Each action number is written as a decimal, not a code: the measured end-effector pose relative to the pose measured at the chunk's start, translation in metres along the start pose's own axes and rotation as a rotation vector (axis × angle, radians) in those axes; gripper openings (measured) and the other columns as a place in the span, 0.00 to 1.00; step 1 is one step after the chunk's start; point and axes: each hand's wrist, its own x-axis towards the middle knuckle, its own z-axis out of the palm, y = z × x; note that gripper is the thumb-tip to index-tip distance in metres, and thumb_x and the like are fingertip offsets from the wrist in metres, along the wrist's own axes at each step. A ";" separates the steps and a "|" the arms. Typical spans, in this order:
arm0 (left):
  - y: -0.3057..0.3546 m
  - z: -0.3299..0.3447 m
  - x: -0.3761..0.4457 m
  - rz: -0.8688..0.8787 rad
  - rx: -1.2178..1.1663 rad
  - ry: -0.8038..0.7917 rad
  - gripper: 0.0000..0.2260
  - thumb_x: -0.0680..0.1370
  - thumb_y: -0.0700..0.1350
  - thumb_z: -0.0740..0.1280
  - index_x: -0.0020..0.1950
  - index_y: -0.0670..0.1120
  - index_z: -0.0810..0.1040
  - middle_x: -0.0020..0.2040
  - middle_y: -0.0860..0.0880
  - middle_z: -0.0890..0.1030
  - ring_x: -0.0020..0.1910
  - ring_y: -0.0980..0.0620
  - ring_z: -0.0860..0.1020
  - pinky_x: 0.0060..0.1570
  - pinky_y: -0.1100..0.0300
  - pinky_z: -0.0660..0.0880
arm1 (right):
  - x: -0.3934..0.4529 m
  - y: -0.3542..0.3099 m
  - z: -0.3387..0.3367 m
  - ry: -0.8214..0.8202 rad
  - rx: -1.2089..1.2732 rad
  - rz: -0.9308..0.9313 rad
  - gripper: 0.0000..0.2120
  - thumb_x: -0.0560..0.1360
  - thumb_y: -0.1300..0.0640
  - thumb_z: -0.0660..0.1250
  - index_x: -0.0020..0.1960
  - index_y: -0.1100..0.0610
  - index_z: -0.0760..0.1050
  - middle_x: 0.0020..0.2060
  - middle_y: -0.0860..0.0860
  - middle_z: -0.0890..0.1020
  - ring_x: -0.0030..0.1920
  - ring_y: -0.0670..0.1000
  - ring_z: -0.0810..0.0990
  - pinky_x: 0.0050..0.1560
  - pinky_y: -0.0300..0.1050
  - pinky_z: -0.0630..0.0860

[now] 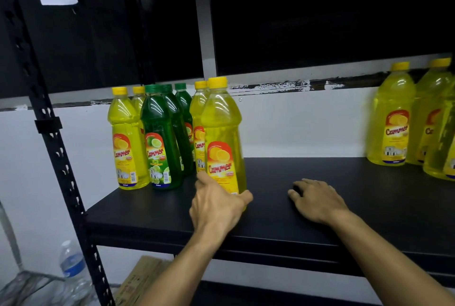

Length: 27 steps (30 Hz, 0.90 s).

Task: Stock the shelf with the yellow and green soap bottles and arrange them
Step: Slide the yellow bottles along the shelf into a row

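The left hand [218,203] grips the base of a yellow soap bottle [222,138], thumb on its right side and fingers curled round the left, with the bottle upright on the black shelf [283,217] at the near right corner of the left cluster. That cluster holds more yellow bottles and three green soap bottles [161,138], standing in rows toward the far wall. The right hand [316,198] rests on the shelf just right of the held bottle, fingers loosely bent and holding nothing. Another group of yellow bottles [391,118] stands well apart at the far right. The step in hand looks like seating this bottle in line with its neighbours. To do it well, I would slide it from the base rather than push high on the body, keep it upright, turn the label to face the near edge, and stop once it sits just beside the yellow bottle behind it, without nudging the green row.
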 end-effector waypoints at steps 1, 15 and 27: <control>-0.004 -0.002 0.003 -0.006 0.003 0.007 0.41 0.64 0.63 0.75 0.65 0.44 0.58 0.59 0.46 0.73 0.54 0.42 0.77 0.44 0.55 0.67 | 0.000 0.000 0.000 0.001 0.015 -0.001 0.24 0.81 0.42 0.48 0.70 0.51 0.70 0.70 0.49 0.70 0.71 0.55 0.65 0.71 0.52 0.59; -0.046 -0.017 0.062 -0.022 -0.069 0.015 0.41 0.63 0.62 0.79 0.66 0.46 0.63 0.57 0.45 0.76 0.55 0.41 0.76 0.50 0.48 0.74 | -0.009 -0.006 -0.006 -0.110 0.008 0.009 0.34 0.77 0.31 0.48 0.77 0.48 0.58 0.77 0.50 0.57 0.77 0.55 0.53 0.76 0.55 0.48; -0.048 -0.009 0.080 -0.057 -0.099 0.073 0.37 0.67 0.56 0.78 0.64 0.42 0.62 0.58 0.43 0.74 0.56 0.41 0.75 0.47 0.51 0.72 | -0.008 -0.005 -0.004 -0.104 0.002 0.012 0.34 0.77 0.31 0.48 0.77 0.48 0.59 0.77 0.50 0.58 0.77 0.55 0.54 0.76 0.55 0.49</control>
